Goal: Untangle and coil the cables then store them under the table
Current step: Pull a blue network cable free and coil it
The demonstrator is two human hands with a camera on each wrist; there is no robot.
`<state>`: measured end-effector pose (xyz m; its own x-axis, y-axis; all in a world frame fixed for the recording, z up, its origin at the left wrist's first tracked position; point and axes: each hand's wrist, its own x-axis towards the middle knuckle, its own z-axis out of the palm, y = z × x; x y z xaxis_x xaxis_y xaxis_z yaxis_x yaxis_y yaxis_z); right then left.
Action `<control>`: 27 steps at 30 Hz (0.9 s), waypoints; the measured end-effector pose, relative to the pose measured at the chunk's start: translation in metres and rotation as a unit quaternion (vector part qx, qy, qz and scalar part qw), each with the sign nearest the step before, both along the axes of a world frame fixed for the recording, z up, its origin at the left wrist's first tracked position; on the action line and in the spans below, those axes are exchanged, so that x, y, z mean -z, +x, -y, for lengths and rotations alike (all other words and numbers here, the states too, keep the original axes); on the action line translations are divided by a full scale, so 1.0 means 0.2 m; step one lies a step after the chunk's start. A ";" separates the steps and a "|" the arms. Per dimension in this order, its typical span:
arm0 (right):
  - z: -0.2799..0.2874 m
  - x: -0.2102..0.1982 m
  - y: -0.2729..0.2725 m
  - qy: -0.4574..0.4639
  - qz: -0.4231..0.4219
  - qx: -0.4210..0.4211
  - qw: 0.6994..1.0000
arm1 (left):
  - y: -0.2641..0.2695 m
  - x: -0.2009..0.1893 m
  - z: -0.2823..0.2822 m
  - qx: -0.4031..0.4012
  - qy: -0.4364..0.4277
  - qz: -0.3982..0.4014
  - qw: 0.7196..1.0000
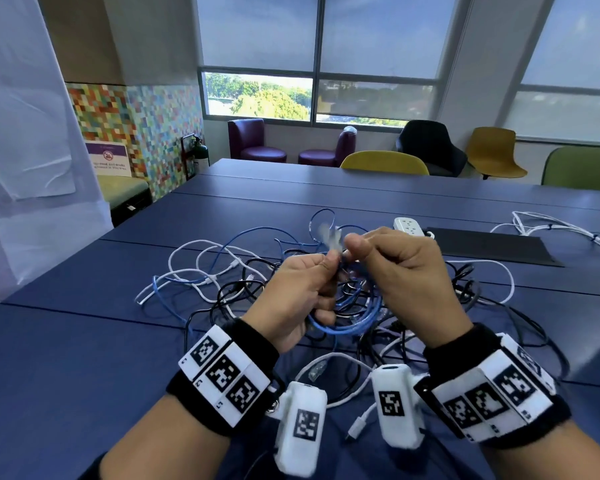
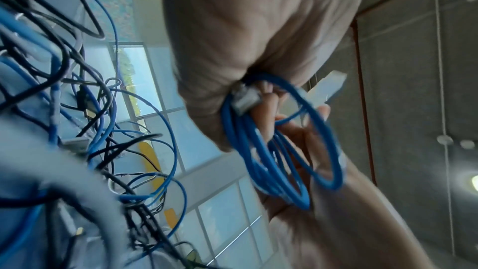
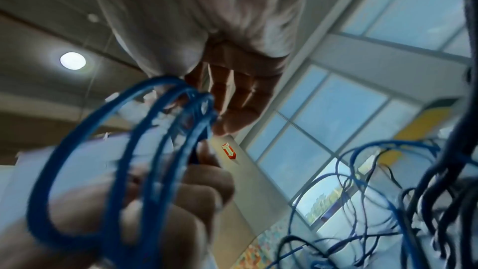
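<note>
A blue network cable, wound into a small coil (image 1: 355, 323), hangs between my two raised hands above the blue table (image 1: 66, 341). My left hand (image 1: 321, 285) grips the coil's top, fingers curled round the loops (image 2: 271, 150). Just to its right, my right hand (image 1: 361, 252) pinches the same cable near its clear plug end (image 1: 329, 235), which is blurred. The right wrist view shows the coil (image 3: 116, 150) close up, with right fingers (image 3: 238, 105) curled above it. Beneath the hands lies a tangle of white, black and blue cables (image 1: 236, 271).
A white power strip (image 1: 409, 226) and a black mat (image 1: 492, 245) lie behind the tangle. Another white cable bundle (image 1: 551, 226) sits at the far right. Yellow (image 1: 385, 162) and green (image 1: 582, 168) chairs stand at the table's far edge.
</note>
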<state>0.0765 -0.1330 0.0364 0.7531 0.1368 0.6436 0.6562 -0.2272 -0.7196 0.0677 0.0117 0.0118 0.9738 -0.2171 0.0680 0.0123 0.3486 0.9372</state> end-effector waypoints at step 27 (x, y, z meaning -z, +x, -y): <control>0.08 -0.10 -0.01 -0.115 0.040 0.138 0.983 | 0.04 -0.01 -0.06 -0.203 0.032 0.100 0.974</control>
<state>0.0737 -0.1493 0.0568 0.7306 0.0840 0.6776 0.5989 -0.5555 -0.5769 0.0754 0.0239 0.0132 0.9489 0.1724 0.2643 -0.2995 0.2285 0.9263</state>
